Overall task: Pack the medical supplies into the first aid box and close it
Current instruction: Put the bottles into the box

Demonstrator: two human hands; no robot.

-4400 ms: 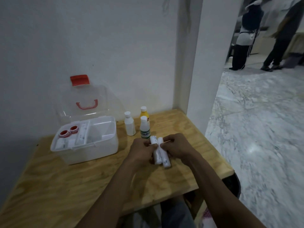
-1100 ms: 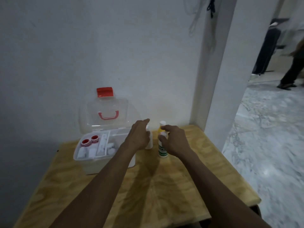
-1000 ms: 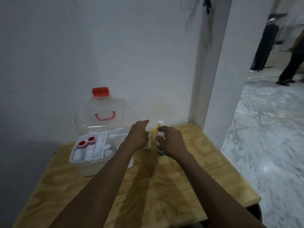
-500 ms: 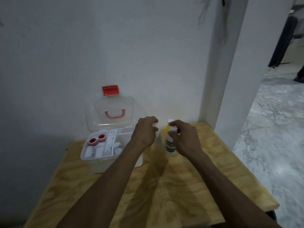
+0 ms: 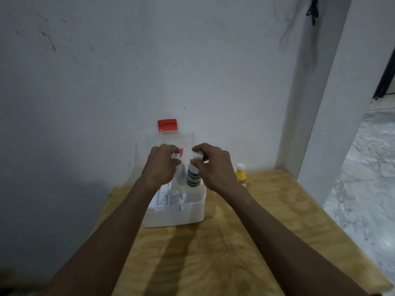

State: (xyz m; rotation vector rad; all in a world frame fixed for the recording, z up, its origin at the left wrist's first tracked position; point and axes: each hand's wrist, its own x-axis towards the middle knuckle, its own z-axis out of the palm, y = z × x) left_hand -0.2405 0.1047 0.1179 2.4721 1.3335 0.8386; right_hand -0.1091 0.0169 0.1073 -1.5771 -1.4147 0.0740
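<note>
The white first aid box stands open on the wooden table, its clear lid with a red latch leaning back against the wall. My left hand holds a plain white bottle by its cap, above the box. My right hand grips a white bottle with a green label by its cap, beside the first one and over the box's right part. A yellow bottle with a white cap stands on the table to the right of the box. White items lie in the box's tray.
A white wall rises right behind the box. A white pillar stands at the table's far right corner. The table's right edge drops to a marble floor. A dark cord hangs on the wall at the top right.
Both hands lifted their bottles off the table and carried them left, to above the open box. The yellow bottle stays on the table. The camera view shifted left.
</note>
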